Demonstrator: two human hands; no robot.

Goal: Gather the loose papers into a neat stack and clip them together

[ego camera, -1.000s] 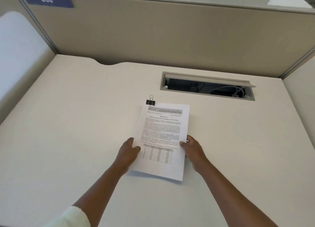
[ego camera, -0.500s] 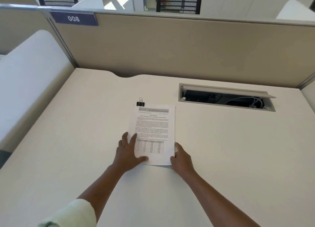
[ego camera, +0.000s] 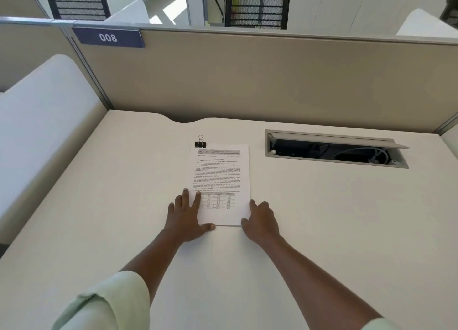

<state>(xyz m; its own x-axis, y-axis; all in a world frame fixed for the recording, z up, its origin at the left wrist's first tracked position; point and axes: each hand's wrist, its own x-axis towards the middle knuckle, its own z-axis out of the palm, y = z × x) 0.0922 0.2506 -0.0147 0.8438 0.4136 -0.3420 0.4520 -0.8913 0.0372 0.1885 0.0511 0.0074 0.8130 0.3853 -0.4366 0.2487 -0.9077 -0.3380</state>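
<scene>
A stack of printed papers [ego camera: 220,173] lies flat on the cream desk [ego camera: 322,218], its top sheet showing text and a table. A black binder clip [ego camera: 200,143] grips the stack's far left corner, handles up. My left hand [ego camera: 187,216] lies flat with fingers spread on the near left corner of the stack, thumb along the near edge. My right hand [ego camera: 261,219] rests beside the near right corner, fingertips touching the paper's edge.
An open cable tray [ego camera: 334,149] with wires is sunk into the desk at the back right. A beige partition [ego camera: 247,81] with a "008" label [ego camera: 108,37] walls the far side. A white side panel [ego camera: 42,121] stands at left.
The stack has been laid down straight on the desk and both hands have shifted to its near corners, the left one flattening onto it. The camera has tilted up.
</scene>
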